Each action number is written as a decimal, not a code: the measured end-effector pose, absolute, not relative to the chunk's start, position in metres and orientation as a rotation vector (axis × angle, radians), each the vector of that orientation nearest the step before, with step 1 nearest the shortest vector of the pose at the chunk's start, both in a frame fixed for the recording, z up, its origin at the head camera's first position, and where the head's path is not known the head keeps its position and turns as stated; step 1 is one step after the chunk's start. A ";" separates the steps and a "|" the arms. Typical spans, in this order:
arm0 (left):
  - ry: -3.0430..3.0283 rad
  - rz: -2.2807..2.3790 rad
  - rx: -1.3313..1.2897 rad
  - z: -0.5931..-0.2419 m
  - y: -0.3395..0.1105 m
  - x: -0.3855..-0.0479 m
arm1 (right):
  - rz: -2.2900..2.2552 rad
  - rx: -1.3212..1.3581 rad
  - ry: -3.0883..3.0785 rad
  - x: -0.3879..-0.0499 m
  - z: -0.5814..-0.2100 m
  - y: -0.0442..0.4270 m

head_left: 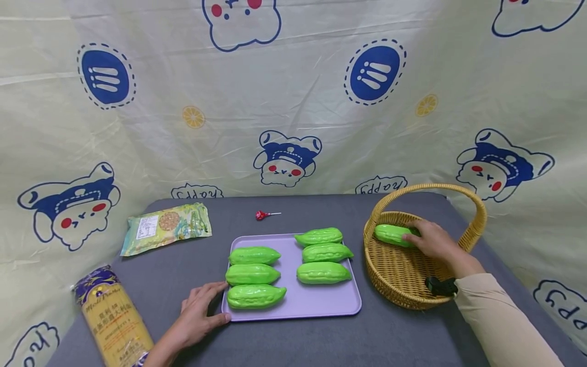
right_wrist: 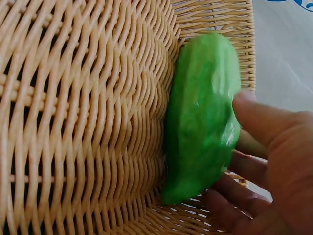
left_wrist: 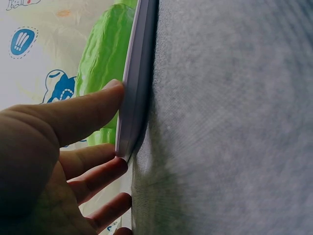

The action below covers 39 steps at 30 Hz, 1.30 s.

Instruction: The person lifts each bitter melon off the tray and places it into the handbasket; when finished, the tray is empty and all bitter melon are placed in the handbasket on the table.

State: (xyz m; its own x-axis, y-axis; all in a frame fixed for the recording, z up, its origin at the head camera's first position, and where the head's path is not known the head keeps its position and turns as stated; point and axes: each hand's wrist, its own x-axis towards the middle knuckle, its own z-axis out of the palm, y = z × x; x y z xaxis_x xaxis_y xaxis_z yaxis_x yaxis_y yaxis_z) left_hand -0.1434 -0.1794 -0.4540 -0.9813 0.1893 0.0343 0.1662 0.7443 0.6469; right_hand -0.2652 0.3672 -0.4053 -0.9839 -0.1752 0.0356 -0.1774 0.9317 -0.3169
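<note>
A lilac tray (head_left: 293, 306) bears several green gourds, three in a left column (head_left: 252, 274) and three in a right column (head_left: 323, 273). My left hand (head_left: 194, 317) rests at the tray's left edge; in the left wrist view its thumb and fingertips touch the rim (left_wrist: 131, 98), fingers loosely extended. Inside the wicker basket (head_left: 396, 278), my right hand (head_left: 435, 244) holds the right end of one green gourd (head_left: 390, 234). The right wrist view shows this gourd (right_wrist: 203, 117) against the woven wicker, thumb on one side and fingers partly hidden behind it.
The basket's tall handle (head_left: 431, 187) arches over my right hand. A patterned food packet (head_left: 171, 227) lies at the back left, a yellow pasta bag (head_left: 114, 321) at the front left. Behind the tray is a small red-ended item (head_left: 261, 215). A printed curtain hangs behind the table.
</note>
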 end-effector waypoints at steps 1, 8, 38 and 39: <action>2.903 1.071 0.296 -0.454 -0.179 -0.143 | 0.509 0.278 -3.078 -0.265 -0.405 0.367; 2.907 1.065 0.297 -0.454 -0.179 -0.144 | 0.475 0.268 -3.070 -0.264 -0.406 0.367; 2.894 1.079 0.292 -0.453 -0.180 -0.142 | 0.226 0.214 -3.016 -0.263 -0.406 0.361; 2.893 1.076 0.290 -0.454 -0.180 -0.142 | 0.233 0.217 -3.018 -0.263 -0.406 0.361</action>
